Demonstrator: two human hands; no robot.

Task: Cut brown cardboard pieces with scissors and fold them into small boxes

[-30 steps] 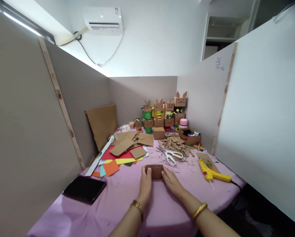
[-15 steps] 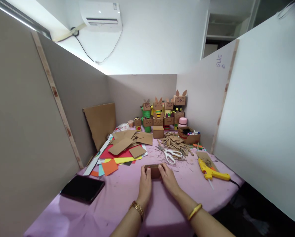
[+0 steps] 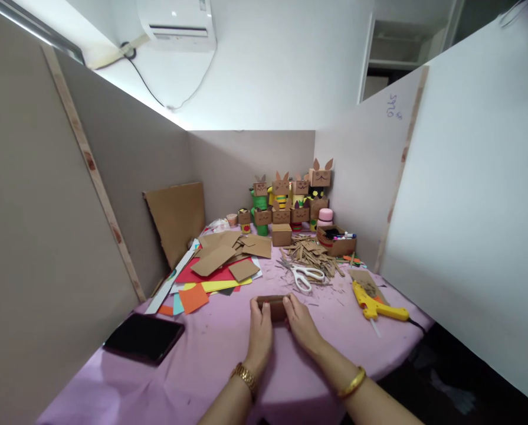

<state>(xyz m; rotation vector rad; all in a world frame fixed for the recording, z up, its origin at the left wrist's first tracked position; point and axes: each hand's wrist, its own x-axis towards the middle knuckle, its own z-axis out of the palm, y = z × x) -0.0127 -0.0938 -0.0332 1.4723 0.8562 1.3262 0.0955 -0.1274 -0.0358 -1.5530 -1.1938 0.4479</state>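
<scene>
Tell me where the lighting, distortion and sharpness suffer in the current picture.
Head view: the white back wall looks very bright, while the floor at lower right is very dark; head view: the side panels lean outward, suggesting wide-angle stretch; head view: the cardboard piece between the left hand and right hand is dim, its fine detail soft.

Purple handwritten marking (image 3: 392,106), turned sideways, on the pale grey upright partition panel (image 3: 361,159) at R: looks like a short row of digits, exact no. unclear. Smaller purple scribble (image 3: 399,115) just beside it, illeg. Small greyish label (image 3: 202,5) on the white wall-mounted air-con unit (image 3: 175,20), top R: too tiny to read.
</scene>
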